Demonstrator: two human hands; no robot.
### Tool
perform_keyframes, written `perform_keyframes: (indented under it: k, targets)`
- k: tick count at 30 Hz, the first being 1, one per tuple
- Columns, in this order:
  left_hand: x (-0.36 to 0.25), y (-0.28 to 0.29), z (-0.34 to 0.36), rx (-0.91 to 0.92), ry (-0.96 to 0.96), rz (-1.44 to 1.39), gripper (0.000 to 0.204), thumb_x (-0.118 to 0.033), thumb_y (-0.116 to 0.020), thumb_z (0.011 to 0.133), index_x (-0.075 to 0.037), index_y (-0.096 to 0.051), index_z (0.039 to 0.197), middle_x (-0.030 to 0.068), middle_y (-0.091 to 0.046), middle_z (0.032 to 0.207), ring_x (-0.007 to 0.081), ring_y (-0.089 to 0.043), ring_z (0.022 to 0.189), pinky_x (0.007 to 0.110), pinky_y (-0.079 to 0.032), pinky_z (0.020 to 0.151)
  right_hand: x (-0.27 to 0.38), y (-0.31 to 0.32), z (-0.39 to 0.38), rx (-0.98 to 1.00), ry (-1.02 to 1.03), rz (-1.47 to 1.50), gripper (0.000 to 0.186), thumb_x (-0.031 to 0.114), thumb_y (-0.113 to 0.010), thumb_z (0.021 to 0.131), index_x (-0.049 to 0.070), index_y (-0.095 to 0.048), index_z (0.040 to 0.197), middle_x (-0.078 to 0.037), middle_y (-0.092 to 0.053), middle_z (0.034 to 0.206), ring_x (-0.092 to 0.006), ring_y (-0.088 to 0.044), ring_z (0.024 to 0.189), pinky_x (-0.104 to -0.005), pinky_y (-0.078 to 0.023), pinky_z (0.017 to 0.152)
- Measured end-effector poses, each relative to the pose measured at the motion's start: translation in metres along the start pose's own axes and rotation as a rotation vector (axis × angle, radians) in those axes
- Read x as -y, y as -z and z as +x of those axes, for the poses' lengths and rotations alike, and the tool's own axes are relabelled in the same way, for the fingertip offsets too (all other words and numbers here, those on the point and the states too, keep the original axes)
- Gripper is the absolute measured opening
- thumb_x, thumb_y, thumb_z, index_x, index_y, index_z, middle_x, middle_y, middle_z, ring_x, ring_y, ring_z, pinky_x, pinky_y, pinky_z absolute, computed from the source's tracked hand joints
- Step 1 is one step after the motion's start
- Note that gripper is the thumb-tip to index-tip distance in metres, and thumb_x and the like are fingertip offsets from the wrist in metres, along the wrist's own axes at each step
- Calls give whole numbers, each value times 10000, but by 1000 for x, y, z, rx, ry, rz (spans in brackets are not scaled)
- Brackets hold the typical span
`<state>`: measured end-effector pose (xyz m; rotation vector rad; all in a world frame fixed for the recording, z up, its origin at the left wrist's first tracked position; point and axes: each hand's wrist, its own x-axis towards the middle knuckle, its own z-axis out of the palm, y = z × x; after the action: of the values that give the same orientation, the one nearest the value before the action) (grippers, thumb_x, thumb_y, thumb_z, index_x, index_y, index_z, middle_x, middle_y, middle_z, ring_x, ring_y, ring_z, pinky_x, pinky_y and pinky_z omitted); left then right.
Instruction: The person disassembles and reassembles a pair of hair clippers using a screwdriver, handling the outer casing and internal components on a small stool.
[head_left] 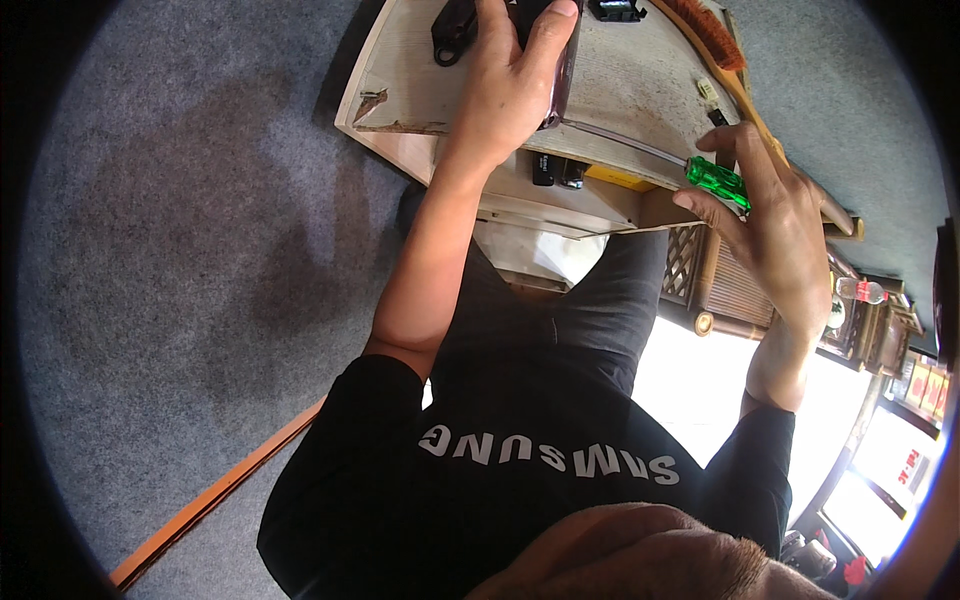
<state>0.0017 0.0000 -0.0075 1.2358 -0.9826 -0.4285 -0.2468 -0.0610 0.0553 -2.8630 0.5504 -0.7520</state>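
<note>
My left hand point(505, 105) is closed over a dark, glossy box-like device point(567, 85) at the upper edge of the view. Much of that device lies behind the fingers or outside the picture. My right hand point(775, 215) grips a screwdriver by its translucent green handle point(717, 181), with the thumb and fingers curled about it. Its thin metal shaft points left, and the tip reaches the near end of the dark device. Whether the tip sits in a screw cannot be made out.
A worn pale wooden tabletop point(640, 85) has chipped edges. Below it, an open drawer point(600, 205) holds small black items and something yellow. A black object point(455, 35) lies left of my left hand. A wooden-handled brush point(710, 35) runs along the right edge. A bamboo shelf stands right.
</note>
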Motion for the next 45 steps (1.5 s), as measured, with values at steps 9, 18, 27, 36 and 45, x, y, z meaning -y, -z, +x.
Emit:
perform_keyframes:
  k: [9, 18, 27, 36, 45]
  targets:
    - [-4, 0, -1, -12, 101, -50, 496, -351, -560, 1109, -2, -458, 1446, 143, -606, 1310, 220, -556, 1193, 346, -459, 1026, -6, 2, -3, 96, 25, -71, 282, 325, -755, 962, 54, -681, 941, -70, -752, 856, -239, -739, 703, -389, -557, 591]
    - [-1, -1, -1, 7, 75, -106, 468, -345, -574, 1105, -20, -483, 1428, 116, -600, 1276, 189, -549, 1164, 329, -463, 995, -1, 5, -2, 62, 17, -69, 254, 297, -769, 940, 77, -662, 1011, -50, -750, 915, -222, -764, 745, -396, -589, 614]
    - [-2, 0, -5, -23, 99, -84, 405, -350, -592, 1097, -67, -525, 1378, 44, -584, 1137, 127, -519, 977, 282, -458, 832, 0, 7, 0, 67, 91, -141, 267, 305, -700, 1002, 46, -713, 941, -67, -734, 808, -226, -729, 650, -370, -559, 566]
    - [3, 0, -4, -43, 141, -106, 397, -355, -593, 1094, -71, -533, 1366, 55, -583, 1156, 138, -517, 1012, 292, -451, 874, -3, 3, -1, 59, 43, -6, 258, 295, -768, 947, 57, -676, 987, -76, -749, 879, -243, -781, 795, -380, -592, 613]
    - [0, 1, -2, -66, 141, -78, 355, -352, -592, 1092, -70, -568, 1305, 26, -573, 1053, 128, -500, 924, 290, -438, 812, -2, 10, 2, 67, 122, -145, 271, 302, -739, 976, 41, -721, 904, -68, -751, 837, -223, -760, 716, -363, -596, 595]
